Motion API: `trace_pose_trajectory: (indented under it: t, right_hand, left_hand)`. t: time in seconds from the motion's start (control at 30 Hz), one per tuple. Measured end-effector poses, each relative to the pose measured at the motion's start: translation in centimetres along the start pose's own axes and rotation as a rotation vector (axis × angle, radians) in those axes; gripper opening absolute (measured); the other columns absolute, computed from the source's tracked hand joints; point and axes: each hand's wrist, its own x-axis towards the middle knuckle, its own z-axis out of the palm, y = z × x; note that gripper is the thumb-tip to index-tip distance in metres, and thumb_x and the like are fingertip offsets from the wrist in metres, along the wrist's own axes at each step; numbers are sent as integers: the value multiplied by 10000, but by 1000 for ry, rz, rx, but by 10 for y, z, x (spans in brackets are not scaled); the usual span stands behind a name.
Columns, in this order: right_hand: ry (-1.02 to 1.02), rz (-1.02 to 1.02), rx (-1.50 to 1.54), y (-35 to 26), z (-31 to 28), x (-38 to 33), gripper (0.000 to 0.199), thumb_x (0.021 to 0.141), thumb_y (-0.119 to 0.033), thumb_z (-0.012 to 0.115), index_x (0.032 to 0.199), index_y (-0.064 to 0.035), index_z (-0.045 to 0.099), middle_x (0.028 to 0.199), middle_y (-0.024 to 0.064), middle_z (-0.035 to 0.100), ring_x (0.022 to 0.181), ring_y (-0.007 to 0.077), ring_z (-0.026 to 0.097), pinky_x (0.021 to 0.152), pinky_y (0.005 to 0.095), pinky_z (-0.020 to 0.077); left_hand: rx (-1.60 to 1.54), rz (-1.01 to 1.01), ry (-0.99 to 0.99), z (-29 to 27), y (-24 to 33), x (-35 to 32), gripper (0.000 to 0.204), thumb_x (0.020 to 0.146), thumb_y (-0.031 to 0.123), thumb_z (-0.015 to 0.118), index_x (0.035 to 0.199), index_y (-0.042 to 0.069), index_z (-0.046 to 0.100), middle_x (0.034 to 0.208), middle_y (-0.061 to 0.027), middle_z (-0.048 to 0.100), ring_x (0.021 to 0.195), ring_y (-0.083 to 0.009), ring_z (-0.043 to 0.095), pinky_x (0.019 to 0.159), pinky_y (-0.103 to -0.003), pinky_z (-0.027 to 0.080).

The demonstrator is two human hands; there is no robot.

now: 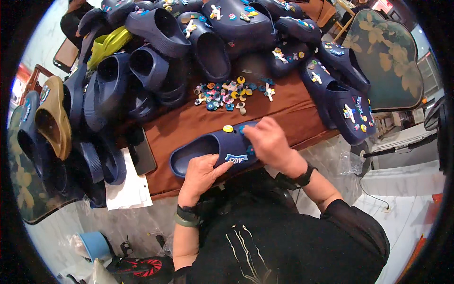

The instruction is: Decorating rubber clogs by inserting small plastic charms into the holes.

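Observation:
A dark blue clog (pixel 191 154) lies on the brown cloth in front of me, its toe to the right. Its upper bears a yellow charm, a blue banner-shaped charm (pixel 236 158) and smaller blue charms. My left hand (pixel 201 173) grips the clog's near side, thumb by the banner charm. Over the toe, my right hand (pixel 269 142) has its fingers closed in a pinch against the upper. A bit of blue shows at its fingertips; what they hold, if anything, is hidden. Beyond the clog sits a pile of small colourful shoe charms (pixel 227 94).
Many dark blue clogs (pixel 165 31) are heaped along the table's far and left sides, with one lime green clog (pixel 109 46) and one tan clog (pixel 56 118). Decorated clogs (pixel 352 111) stand at the right. A dark phone (pixel 141 151) and white papers (pixel 127 189) lie left.

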Motion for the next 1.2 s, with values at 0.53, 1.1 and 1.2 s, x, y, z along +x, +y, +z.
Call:
trace_pose_trajectory:
  t: [0.53,1.1,1.2]
  right_hand:
    - [-50,-6,372,42,6,19,137,728,-210,791,814,-128,724,915,-12,697,952,213,587,866,369,438]
    - [31,65,229,34,5,9,102,780,-149,761,824,-83,696,880,26,654,927,245,571,882,408,417]
    - [-43,38,346,39,1,15,94,778,-158,765,797,-86,707,864,37,666,896,247,582,837,399,444]
  left_hand:
    - [-34,-23,-2,8,-13,-3,456,859,353,707,662,6,487,627,-191,501,578,-373,514,532,-435,380]
    - [29,-32,27,6,-2,1,462,845,375,719,656,18,496,634,-200,513,591,-386,519,539,-451,385]
    - [69,27,68,8,-6,1,469,844,384,717,652,18,495,633,-203,523,608,-392,543,543,-459,394]
